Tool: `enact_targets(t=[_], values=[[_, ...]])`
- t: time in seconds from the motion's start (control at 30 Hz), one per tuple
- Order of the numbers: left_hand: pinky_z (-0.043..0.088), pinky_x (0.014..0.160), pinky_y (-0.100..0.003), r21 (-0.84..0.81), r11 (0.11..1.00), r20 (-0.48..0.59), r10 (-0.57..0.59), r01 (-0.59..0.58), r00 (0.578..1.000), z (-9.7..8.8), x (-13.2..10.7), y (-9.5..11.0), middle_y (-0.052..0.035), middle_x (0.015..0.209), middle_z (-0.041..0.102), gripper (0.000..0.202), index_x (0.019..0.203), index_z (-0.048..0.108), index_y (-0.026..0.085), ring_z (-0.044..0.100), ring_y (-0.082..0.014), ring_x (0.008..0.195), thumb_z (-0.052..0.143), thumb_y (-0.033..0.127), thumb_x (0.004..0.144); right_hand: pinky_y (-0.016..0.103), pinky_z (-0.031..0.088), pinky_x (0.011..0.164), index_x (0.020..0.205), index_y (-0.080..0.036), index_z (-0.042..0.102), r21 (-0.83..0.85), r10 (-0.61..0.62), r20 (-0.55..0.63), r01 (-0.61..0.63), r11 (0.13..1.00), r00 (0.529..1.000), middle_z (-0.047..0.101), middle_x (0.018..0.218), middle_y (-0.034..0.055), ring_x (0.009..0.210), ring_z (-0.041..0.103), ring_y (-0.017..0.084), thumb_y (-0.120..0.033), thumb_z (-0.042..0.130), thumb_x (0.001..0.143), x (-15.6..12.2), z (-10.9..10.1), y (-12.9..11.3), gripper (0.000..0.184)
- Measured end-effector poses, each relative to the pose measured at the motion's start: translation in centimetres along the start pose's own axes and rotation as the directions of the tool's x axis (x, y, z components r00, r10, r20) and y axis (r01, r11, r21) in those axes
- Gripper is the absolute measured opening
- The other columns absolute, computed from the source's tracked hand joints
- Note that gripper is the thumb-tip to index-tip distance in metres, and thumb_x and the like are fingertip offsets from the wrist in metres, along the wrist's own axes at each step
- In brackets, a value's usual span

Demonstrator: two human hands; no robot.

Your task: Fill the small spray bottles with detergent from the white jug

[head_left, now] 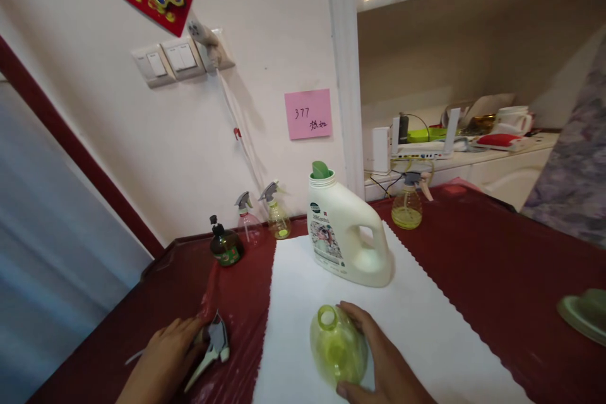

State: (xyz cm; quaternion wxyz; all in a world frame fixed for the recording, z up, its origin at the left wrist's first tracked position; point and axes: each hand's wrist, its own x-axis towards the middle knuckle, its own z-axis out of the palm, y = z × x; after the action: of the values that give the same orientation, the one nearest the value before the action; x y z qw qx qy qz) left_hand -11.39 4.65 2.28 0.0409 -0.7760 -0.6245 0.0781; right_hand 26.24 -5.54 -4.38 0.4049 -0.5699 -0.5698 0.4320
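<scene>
My right hand (386, 360) wraps round an open yellow-green spray bottle (337, 347) that stands on a white sheet (426, 328); its neck has no cap. My left hand (163, 353) rests on the dark red table (497, 265) with its fingers closed on a grey spray trigger head (215, 344), whose thin tube sticks out to the left. Just behind the open bottle stands a white detergent jug (343, 233) with a green funnel-like piece (320, 170) in its mouth.
Along the wall stand a dark pump bottle (226, 245), two small spray bottles (262, 218) and a yellow spray bottle (408, 205). A green cap (584, 312) lies at the right edge. A shelf unit (454, 132) holds clutter. A pink note (308, 113) hangs on the wall.
</scene>
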Motion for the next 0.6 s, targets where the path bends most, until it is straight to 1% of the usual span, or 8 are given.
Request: enact_targets(t=[0.1,0.17,0.23,0.33,0.4,0.47,0.53,0.6], values=[[0.050,0.101,-0.044,-0.021,1.000,0.011,0.013,-0.013,1.000,0.1,-0.1,-0.2,-0.0108,0.126,0.077,0.050,0.136,0.069,0.024,0.069,-0.0324,0.120,0.043,0.024,0.093,0.050,0.029,0.125,0.155,-0.021,0.036,-0.015,0.008,0.031,-0.007,1.000,0.999,0.043,0.162,0.0143,0.150,0.039,0.034,-0.019,0.073,0.057,0.0,0.0,0.5,0.105],[0.049,0.105,-0.045,-0.026,1.000,0.015,0.011,-0.011,1.000,-0.1,-0.2,-0.6,-0.0100,0.131,0.075,0.054,0.139,0.067,0.025,0.067,-0.0326,0.123,0.050,0.021,0.087,0.051,0.028,0.126,0.156,-0.022,0.035,-0.012,-0.016,-0.001,0.016,1.000,1.000,0.040,0.164,0.0137,0.153,0.035,0.035,-0.021,0.076,0.057,-0.2,0.1,0.9,0.107],[0.047,0.109,-0.047,-0.054,0.998,-0.027,0.022,-0.023,0.999,-0.6,-0.2,-0.8,-0.0095,0.134,0.074,0.055,0.136,0.069,0.025,0.066,-0.0330,0.125,0.054,0.020,0.084,0.050,0.029,0.126,0.152,-0.024,0.041,0.008,-0.093,-0.110,0.094,0.996,0.990,0.044,0.161,0.0120,0.151,0.038,0.034,-0.024,0.075,0.064,-0.7,0.2,1.1,0.094],[0.044,0.115,-0.049,-0.219,0.974,-0.144,0.035,-0.067,0.989,-2.2,-0.6,0.5,-0.0100,0.138,0.072,0.047,0.130,0.073,0.025,0.063,-0.0351,0.130,0.058,0.034,0.087,0.048,0.040,0.118,0.137,-0.027,0.053,0.007,-0.230,-0.327,0.246,0.969,0.916,0.057,0.144,0.0110,0.137,0.052,0.035,-0.033,0.068,0.080,-1.3,-0.5,0.8,0.059],[0.045,0.117,-0.049,-0.426,0.900,-0.184,0.012,-0.091,0.983,-3.4,-1.1,2.9,-0.0095,0.145,0.067,0.056,0.137,0.068,0.027,0.058,-0.0360,0.136,0.060,0.052,0.087,0.049,0.045,0.112,0.131,-0.029,0.055,-0.023,-0.266,-0.457,0.288,0.957,0.849,0.061,0.137,0.0109,0.128,0.056,0.035,-0.042,0.063,0.089,-1.3,-1.8,-0.1,0.045],[0.037,0.123,-0.052,-0.614,0.781,-0.154,0.025,-0.116,0.988,-4.0,-1.6,6.3,-0.0053,0.156,0.057,0.066,0.145,0.060,0.033,0.048,-0.0355,0.146,0.063,0.061,0.085,0.050,0.047,0.108,0.132,-0.030,0.055,-0.064,-0.282,-0.542,0.295,0.953,0.792,0.060,0.137,0.0103,0.125,0.057,0.034,-0.049,0.060,0.094,-0.7,-3.7,-1.2,0.043],[0.034,0.125,-0.048,-0.777,0.604,-0.115,0.139,-0.177,0.984,-3.4,-1.7,10.2,-0.0034,0.164,0.047,0.075,0.150,0.052,0.037,0.042,-0.0328,0.151,0.072,0.058,0.082,0.052,0.045,0.108,0.133,-0.030,0.054,-0.105,-0.310,-0.583,0.309,0.945,0.751,0.057,0.140,0.0097,0.126,0.055,0.033,-0.052,0.060,0.094,0.4,-5.9,-2.4,0.045],[0.036,0.124,-0.049,-0.862,0.450,-0.139,0.235,-0.234,0.962,-1.6,-1.1,13.9,-0.0082,0.165,0.044,0.098,0.155,0.044,0.036,0.041,-0.0352,0.151,0.085,0.060,0.069,0.055,0.042,0.111,0.135,-0.029,0.053,-0.124,-0.341,-0.597,0.337,0.933,0.726,0.056,0.142,0.0098,0.130,0.052,0.032,-0.055,0.062,0.092,1.9,-8.1,-3.4,0.050]])
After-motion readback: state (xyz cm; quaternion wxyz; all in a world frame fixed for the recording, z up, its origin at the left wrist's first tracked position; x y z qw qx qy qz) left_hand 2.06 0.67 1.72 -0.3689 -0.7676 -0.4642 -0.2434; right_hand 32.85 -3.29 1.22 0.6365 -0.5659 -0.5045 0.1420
